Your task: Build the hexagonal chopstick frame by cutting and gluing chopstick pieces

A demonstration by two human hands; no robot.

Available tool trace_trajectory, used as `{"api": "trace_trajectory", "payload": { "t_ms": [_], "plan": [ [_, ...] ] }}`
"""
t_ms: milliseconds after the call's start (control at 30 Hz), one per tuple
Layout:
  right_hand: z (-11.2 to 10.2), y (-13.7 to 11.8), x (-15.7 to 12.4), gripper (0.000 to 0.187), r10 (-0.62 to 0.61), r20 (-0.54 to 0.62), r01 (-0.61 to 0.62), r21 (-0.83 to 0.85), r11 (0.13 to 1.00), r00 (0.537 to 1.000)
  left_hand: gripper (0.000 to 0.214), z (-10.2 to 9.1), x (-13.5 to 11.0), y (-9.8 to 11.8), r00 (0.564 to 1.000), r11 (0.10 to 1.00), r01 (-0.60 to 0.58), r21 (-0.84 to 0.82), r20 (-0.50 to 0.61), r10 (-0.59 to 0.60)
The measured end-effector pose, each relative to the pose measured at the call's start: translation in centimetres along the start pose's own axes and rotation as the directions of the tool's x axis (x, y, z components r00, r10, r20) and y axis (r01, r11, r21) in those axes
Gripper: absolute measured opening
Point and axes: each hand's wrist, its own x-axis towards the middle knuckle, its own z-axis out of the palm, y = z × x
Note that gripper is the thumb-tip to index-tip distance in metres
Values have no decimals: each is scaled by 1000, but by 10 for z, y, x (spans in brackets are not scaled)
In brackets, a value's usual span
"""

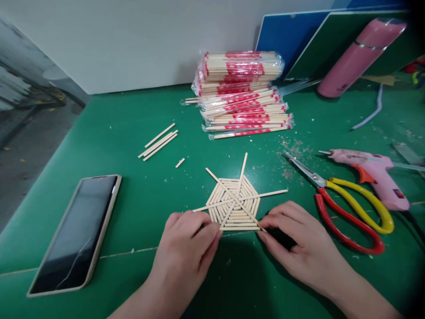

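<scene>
A flat hexagonal web of glued wooden sticks (pixel 236 200) lies on the green table (pixel 126 133), with three long spokes crossing at its centre. My left hand (pixel 187 246) rests at the web's near left corner, fingers curled together and fingertips pressing on the edge. My right hand (pixel 295 239) sits at the near right corner, fingers pinched at the end of a spoke and the outermost stick. Both hands touch the web's front edge.
Cut stick pieces (pixel 158 141) lie left of centre. Wrapped chopstick bundles (pixel 241 95) are stacked at the back. Red-and-yellow scissors (pixel 345 208) and a pink glue gun (pixel 375 175) lie to the right, a pink flask (pixel 360 57) behind. A phone (pixel 78 232) lies at left.
</scene>
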Motion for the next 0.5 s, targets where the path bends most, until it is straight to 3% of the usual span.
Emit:
{"api": "trace_trajectory", "payload": {
  "t_ms": [500],
  "plan": [
    [1, 0, 1, 10, -5, -2, 5, -16, 1000, 1000, 16, 2, -3, -2, 999, 1000, 5, -23, 45, -4]
  ]
}}
